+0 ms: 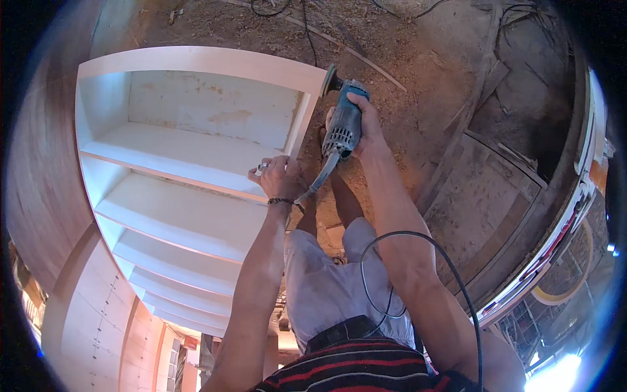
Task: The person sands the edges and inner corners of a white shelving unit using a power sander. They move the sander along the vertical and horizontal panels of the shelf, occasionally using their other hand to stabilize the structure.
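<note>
My right hand is wrapped round the body of a teal and dark grey angle grinder. Its round sanding disc meets the outer corner of a white-and-pale-wood shelf unit; whether it is spinning cannot be made out. Lower on the same side edge, my left hand grips the unit where a shelf joins the side, fingers curled over the frame. The grinder's cord hangs past my left wrist and loops by my right arm.
Dusty ground with wood shavings lies beyond the unit, crossed by cables and a thin wooden strip. A large wooden panel stands at the left. On the right lie dusty boards. My legs are close below the grinder.
</note>
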Tool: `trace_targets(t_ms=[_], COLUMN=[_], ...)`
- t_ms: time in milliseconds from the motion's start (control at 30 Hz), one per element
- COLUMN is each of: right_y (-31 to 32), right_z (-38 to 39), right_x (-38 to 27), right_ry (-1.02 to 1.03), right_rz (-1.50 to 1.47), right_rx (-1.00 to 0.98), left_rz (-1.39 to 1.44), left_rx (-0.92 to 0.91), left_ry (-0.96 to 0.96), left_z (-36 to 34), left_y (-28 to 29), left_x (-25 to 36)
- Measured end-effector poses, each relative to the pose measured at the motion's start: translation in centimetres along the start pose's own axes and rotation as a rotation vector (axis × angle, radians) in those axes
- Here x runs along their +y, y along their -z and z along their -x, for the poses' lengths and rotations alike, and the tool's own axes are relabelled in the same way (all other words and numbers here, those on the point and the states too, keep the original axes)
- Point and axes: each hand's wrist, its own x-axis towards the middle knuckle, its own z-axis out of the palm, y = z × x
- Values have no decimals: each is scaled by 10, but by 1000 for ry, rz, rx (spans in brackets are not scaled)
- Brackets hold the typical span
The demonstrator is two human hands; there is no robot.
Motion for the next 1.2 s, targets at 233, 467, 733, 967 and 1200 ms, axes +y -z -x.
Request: trace_targets(t_ms=[233, 467, 733, 967, 1200], right_y=[19, 77, 128, 150, 141], right_z=[-15, 14, 81, 99, 117], right_x=[-23, -14, -12, -25, -24], right_ry=[-49, -105, -88, -27, 0], right_rz=[-65, -197, -234, -191, -241], right_rx=[-12, 141, 180, 203, 214], left_rz=[10, -4, -144, -8, -90], left_rx=[135, 226, 45, 27, -15], left_ry=[-25, -317, -439, -476, -531], left_z=[-27, -155, -205, -206, -187], left_y=[14, 22, 3, 2, 9], left_x=[19, 110, 116, 127, 115])
